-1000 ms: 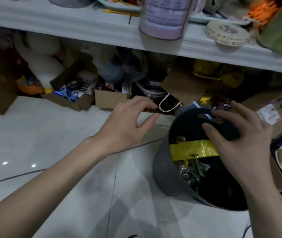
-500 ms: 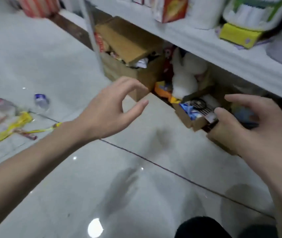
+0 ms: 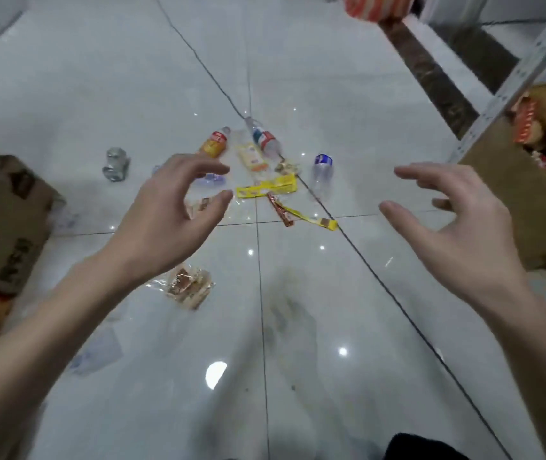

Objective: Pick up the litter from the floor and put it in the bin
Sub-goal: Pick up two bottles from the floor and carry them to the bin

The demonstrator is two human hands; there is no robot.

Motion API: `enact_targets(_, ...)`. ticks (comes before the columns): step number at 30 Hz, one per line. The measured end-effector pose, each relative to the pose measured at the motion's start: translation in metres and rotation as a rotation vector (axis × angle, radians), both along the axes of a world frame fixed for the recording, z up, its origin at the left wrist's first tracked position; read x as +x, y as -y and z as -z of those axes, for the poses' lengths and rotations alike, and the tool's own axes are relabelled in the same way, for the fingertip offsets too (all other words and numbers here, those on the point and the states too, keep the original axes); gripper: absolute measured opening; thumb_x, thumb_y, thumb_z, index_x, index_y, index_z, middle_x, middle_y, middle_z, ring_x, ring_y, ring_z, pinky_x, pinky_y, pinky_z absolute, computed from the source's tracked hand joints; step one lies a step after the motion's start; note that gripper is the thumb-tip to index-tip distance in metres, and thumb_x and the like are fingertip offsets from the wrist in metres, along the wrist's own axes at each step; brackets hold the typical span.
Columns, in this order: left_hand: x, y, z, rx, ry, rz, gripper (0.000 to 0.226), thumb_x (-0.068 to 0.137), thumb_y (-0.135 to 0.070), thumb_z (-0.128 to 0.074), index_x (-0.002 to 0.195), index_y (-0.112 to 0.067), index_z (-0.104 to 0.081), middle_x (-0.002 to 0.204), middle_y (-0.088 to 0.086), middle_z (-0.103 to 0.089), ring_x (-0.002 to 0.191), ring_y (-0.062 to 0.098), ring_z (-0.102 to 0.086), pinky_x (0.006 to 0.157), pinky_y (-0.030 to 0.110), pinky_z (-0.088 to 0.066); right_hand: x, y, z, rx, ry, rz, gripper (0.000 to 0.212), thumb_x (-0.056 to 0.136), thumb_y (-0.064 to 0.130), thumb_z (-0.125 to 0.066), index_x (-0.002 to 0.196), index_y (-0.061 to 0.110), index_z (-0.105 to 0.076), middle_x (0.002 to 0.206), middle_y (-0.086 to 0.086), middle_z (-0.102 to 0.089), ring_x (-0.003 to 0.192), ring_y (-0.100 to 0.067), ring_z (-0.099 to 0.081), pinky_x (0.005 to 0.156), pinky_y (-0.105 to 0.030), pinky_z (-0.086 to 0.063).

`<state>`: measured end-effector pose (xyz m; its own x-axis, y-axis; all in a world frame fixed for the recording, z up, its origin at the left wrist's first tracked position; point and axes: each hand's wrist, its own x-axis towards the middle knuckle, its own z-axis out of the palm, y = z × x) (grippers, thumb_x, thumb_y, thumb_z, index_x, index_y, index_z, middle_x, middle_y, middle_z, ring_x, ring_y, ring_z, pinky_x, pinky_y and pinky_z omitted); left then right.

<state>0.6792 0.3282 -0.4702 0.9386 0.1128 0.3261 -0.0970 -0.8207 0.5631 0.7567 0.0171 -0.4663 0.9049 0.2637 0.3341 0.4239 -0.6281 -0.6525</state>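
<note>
A glossy pale tiled floor (image 3: 331,94) is seen from above, with two bare hands held out over it. The left hand (image 3: 165,220) and the right hand (image 3: 457,227) are both empty. Their fingers are spread wide and loosely curved, and nothing is touched.

The litter lies scattered on the tiles beyond the fingertips. An orange-labelled bottle (image 3: 214,144), a clear bottle (image 3: 265,139) and a blue-capped bottle (image 3: 322,171) are seen lying on their sides. A flat yellow wrapper (image 3: 266,188) and a red-and-yellow strip (image 3: 301,214) lie between them and the hands. A crushed can (image 3: 116,163) lies apart to the left, near a cardboard box (image 3: 2,220). A clear snack wrapper (image 3: 187,285) lies closer, below the left wrist. The bin cannot be made out with certainty; only a dark shape is cut off at the bottom edge.

Several mishaps are judged likely. The bottles could be sent rolling if they are nudged on the smooth tile rather than gripped. The flat wrappers could be slid along rather than lifted, since little edge is offered for a pinch. The clear film could be overlooked against the shine, or slipped on if it is stepped upon. If too many pieces are gathered at once, some could be dropped on the way to the bin.
</note>
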Motion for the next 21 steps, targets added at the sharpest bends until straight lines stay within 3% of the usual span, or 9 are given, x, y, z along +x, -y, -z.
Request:
enact_targets(3, -0.005, -0.076, 0.003, 0.044, -0.034, -0.133, 0.039, 0.093, -0.039, -0.057, 0.125, -0.017, -0.061, 0.125, -0.003, -0.061, 0.117, 0.009, -0.054, 0.098, 0.024, -0.040, 0.036, -0.076, -0.008, -0.058, 0.029, -0.129, 0.040, 0.087, 0.032, -0.077, 0.126, 0.025, -0.067, 0.127, 0.006, -0.059, 0.120, -0.003, -0.053, 0.105, -0.027, -0.042)
enact_targets(6, 0.011, -0.126, 0.018, 0.043, -0.097, -0.220, 0.046, 0.091, -0.044, -0.056, 0.130, -0.020, -0.058, 0.129, -0.003, -0.059, 0.121, 0.014, -0.053, 0.102, 0.030, -0.038, 0.070, -0.127, 0.002, -0.134, 0.028, -0.196, 0.048, 0.087, 0.044, -0.073, 0.130, 0.025, -0.065, 0.134, 0.001, -0.055, 0.126, -0.004, -0.048, 0.107, -0.009, -0.028)
enact_targets(8, 0.035, -0.147, 0.040, 0.020, -0.142, -0.256, 0.053, 0.090, -0.048, -0.055, 0.135, -0.023, -0.053, 0.134, -0.003, -0.056, 0.125, 0.016, -0.051, 0.104, 0.030, -0.037, 0.095, -0.145, 0.022, -0.162, -0.010, -0.182, 0.055, 0.085, 0.048, -0.071, 0.135, 0.027, -0.061, 0.140, -0.003, -0.052, 0.132, -0.013, -0.047, 0.106, -0.006, -0.024)
enact_targets(11, 0.090, -0.158, 0.088, 0.034, -0.228, -0.220, 0.065, 0.087, -0.053, -0.056, 0.145, -0.029, -0.043, 0.148, 0.000, -0.045, 0.135, 0.021, -0.043, 0.111, 0.042, -0.037, 0.130, -0.154, 0.062, -0.208, -0.052, -0.103, 0.067, 0.083, 0.050, -0.074, 0.144, 0.028, -0.054, 0.150, -0.007, -0.043, 0.135, -0.026, -0.046, 0.111, -0.026, -0.030)
enact_targets(15, 0.177, -0.157, 0.161, 0.093, -0.324, -0.213, 0.073, 0.083, -0.056, -0.058, 0.149, -0.033, -0.037, 0.157, 0.008, -0.034, 0.141, 0.032, -0.036, 0.108, 0.050, -0.036, 0.190, -0.179, 0.131, -0.278, -0.101, -0.077, 0.076, 0.079, 0.063, -0.063, 0.147, 0.032, -0.049, 0.153, -0.010, -0.038, 0.130, -0.035, -0.050, 0.108, -0.053, -0.042)
enact_targets(21, 0.272, -0.187, 0.249, 0.295, -0.408, -0.207, 0.079, 0.085, -0.055, -0.057, 0.154, -0.027, -0.030, 0.161, 0.015, -0.024, 0.145, 0.042, -0.025, 0.112, 0.057, -0.025, 0.262, -0.238, 0.227, -0.409, -0.177, -0.089, 0.076, 0.085, 0.058, -0.068, 0.152, 0.038, -0.038, 0.163, -0.009, -0.029, 0.146, -0.032, -0.031, 0.112, -0.054, -0.036)
